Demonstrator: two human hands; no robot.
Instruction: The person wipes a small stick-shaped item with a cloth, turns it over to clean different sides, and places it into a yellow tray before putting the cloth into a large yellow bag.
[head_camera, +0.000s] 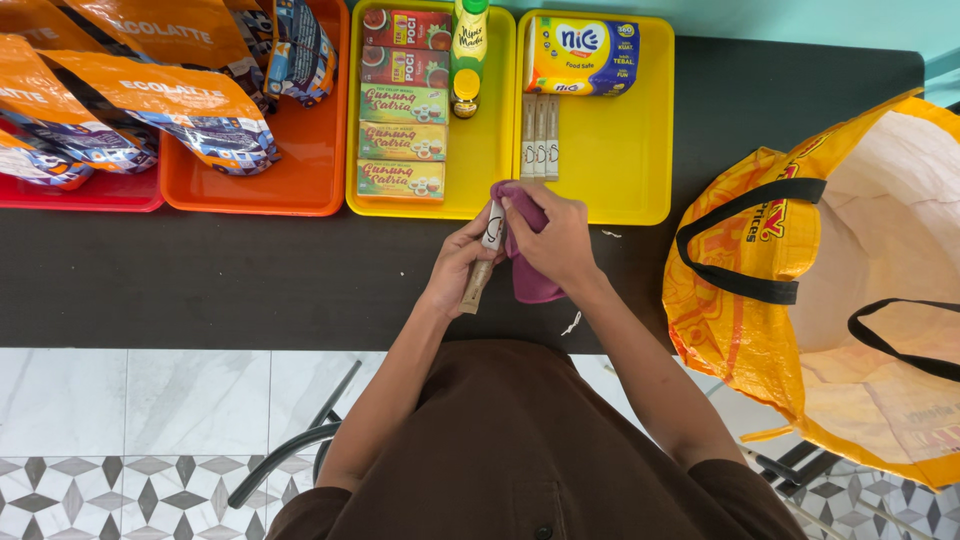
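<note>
While gripped, sachet (487, 255) beside tray edge (560, 215)

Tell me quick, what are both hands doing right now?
Left hand: closed around a slim stick sachet.
Right hand: closed on a purple cloth, pressed against the sachet.

Lighting: bright, even, diffuse from overhead; shadows faint and short on the black counter (250, 280) just beneath the trays. Glare: mild sheen on the foil pouches (160, 100) far left and the yellow bag (750, 250) at right. Focus: sharp throughout, no motion blur; slight wide-angle bowing at the edges.
</note>
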